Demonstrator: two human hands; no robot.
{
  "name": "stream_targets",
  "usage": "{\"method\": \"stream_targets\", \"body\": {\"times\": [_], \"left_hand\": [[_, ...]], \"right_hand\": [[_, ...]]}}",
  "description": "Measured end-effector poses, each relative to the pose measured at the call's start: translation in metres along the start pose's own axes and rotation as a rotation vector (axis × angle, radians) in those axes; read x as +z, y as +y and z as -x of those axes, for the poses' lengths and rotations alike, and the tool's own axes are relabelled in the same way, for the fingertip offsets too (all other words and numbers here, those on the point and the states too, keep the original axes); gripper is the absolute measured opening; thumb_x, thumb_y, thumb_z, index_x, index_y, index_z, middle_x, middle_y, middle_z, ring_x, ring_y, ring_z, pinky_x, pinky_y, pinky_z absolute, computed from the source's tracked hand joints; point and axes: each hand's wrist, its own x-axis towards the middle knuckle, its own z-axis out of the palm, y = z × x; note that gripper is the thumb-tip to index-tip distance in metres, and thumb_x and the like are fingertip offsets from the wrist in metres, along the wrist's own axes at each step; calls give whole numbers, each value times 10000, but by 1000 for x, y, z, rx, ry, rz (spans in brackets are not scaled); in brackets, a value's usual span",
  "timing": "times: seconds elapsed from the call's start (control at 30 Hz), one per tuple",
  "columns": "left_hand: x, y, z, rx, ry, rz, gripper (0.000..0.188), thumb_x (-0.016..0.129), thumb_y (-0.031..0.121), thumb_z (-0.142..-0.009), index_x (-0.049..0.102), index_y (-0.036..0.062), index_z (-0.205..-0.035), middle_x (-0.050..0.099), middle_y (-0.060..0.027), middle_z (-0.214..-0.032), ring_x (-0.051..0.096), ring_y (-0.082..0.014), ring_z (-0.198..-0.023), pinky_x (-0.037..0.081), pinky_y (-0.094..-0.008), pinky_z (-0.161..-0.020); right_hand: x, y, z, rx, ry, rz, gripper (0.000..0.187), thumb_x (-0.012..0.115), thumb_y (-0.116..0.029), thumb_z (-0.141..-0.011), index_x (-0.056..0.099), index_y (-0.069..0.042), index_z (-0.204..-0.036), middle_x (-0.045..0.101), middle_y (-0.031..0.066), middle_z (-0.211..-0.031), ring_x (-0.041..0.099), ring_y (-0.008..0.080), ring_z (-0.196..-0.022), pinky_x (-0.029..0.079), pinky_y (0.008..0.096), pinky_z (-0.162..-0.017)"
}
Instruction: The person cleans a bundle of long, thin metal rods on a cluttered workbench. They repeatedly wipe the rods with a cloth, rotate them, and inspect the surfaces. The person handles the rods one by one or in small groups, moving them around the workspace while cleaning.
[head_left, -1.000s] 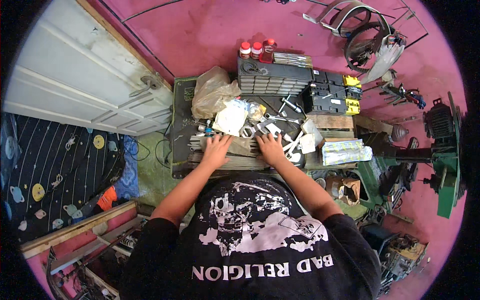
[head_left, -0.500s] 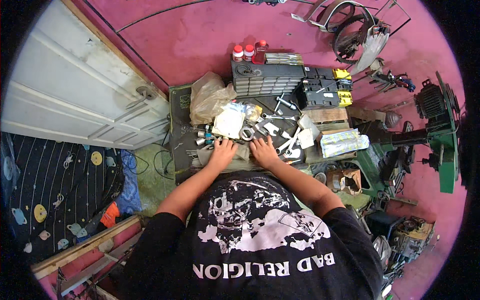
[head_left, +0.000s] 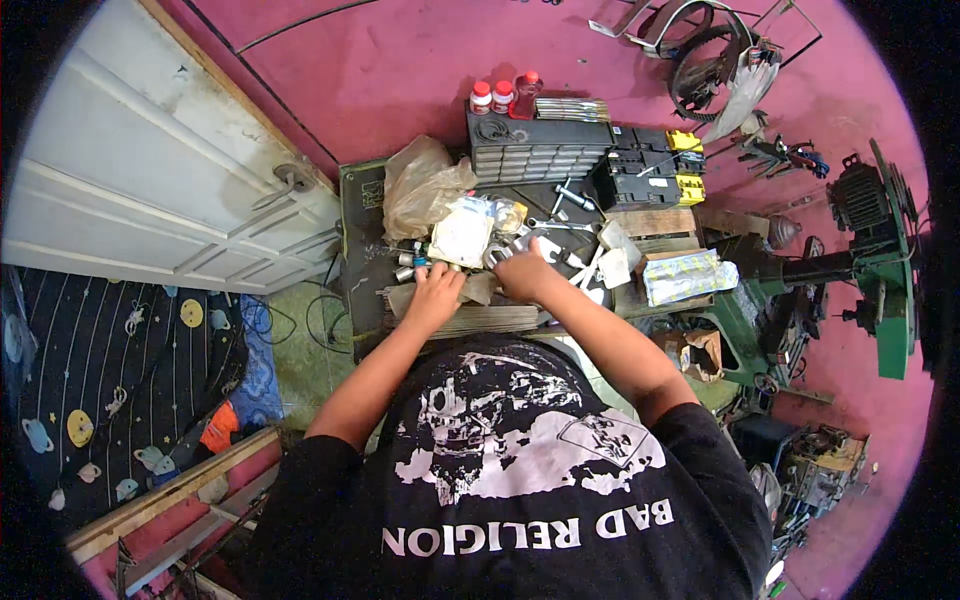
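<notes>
A ring [head_left: 491, 257] is seemingly handled at 10 o'clock of the right hand [head_left: 527, 277], a pad [head_left: 462, 238] at 1 of the left hand [head_left: 437, 293]; grasp cannot be told, and sure grip seems needed.

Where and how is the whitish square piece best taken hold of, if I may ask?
I'd pinch the whitish square piece by its near edge, from the front: it looks flat, that edge faces the left hand, and the plastic bag crowds its far side.

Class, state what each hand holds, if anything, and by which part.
It cannot be told: the left hand is near the pale square object, the right hand near a wrench.
</notes>
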Motion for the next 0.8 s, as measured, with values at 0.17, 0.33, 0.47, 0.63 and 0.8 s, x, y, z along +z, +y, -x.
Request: {"method": "stream_targets", "body": {"times": [0.17,0.33,0.47,0.63,0.8], "left_hand": [[-37,-22,3,-118,171,167,423,719,138,-689,631,65,-1096,634,-75,-950,535,-244,-1041,315,-449,-902],[-44,-53,24,-431,355,366,375,739,155,-741,653,87,-1099,613,-82,-1001,501,-276,-1041,325,-424,-928],[-58,-72,37,-442,521,415,337,731,145,-778,639,89,-1097,596,-87,-1041,432,-327,-1042,336,-437,-957],[-54,-92,66,-433,761,526,353,702,147,-831,569,41,-1140,592,-106,-1079,525,-287,-1074,382,-418,-949],[-136,-56,60,-416,867,673,244,647,164,-892,568,13,-1068,622,-85,-1015,605,-205,-956,470,-358,-810]], "right_hand": [[-99,-15,8,-150,12,-223,313,685,-227,-803,699,-105,-1091,722,150,-992,682,325,-972,396,565,-928],[-112,-34,-25,-460,195,-975,404,766,-274,-840,661,-43,-1155,698,92,-878,614,142,-811,492,323,-781],[-98,-95,-65,-572,598,-904,347,695,-312,-903,613,-32,-1090,600,104,-899,561,241,-875,433,369,-814],[-125,-159,-71,-596,666,-742,375,594,-327,-948,558,-55,-1204,600,147,-1016,538,314,-1027,326,432,-900],[-133,-205,-75,-739,706,-738,435,599,-321,-925,548,-7,-1222,589,160,-941,511,305,-977,291,435,-879]]}}
